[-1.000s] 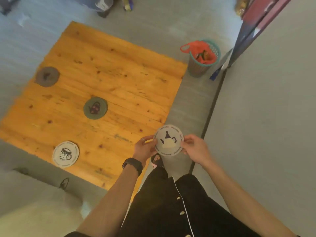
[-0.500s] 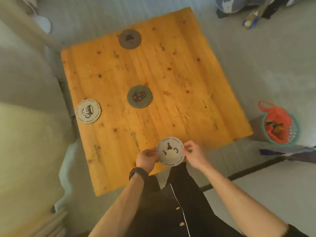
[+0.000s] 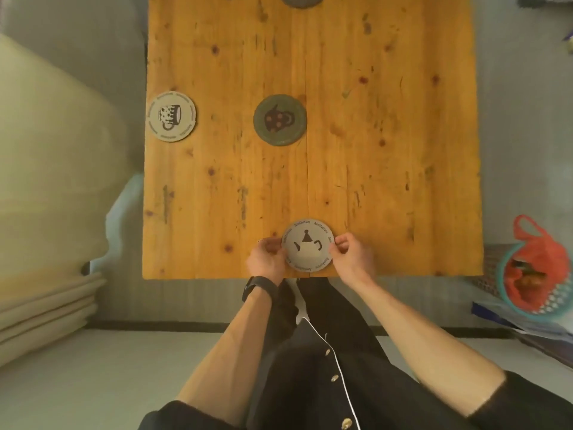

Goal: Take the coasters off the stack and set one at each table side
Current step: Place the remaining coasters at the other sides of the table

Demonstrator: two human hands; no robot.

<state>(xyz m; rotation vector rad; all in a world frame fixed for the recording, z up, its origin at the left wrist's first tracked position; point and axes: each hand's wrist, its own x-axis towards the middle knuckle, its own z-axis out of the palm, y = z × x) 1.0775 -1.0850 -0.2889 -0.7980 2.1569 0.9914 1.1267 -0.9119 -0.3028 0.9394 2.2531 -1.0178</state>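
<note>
A pale round coaster with a teapot drawing [image 3: 308, 245] is over the near edge of the wooden table [image 3: 372, 150]; whether it rests on the wood I cannot tell. My left hand [image 3: 266, 258] pinches its left rim and my right hand [image 3: 352, 255] pinches its right rim. A dark green coaster [image 3: 280, 120] lies near the table's middle. Another pale coaster with a cup drawing [image 3: 171, 116] sits at the left edge. A dark coaster [image 3: 302, 0] shows partly at the far edge, cut off by the frame.
A teal basket with a red bag [image 3: 538, 271] stands on the floor to the right of the table. Folded cream bedding [image 3: 46, 212] lies along the left. My dark-clothed legs [image 3: 310, 352] stand at the table's near edge.
I have turned around the table's corner to face its near side squarely. The teapot coaster, held in both hands throughout, has come from beside the table to over its near edge.
</note>
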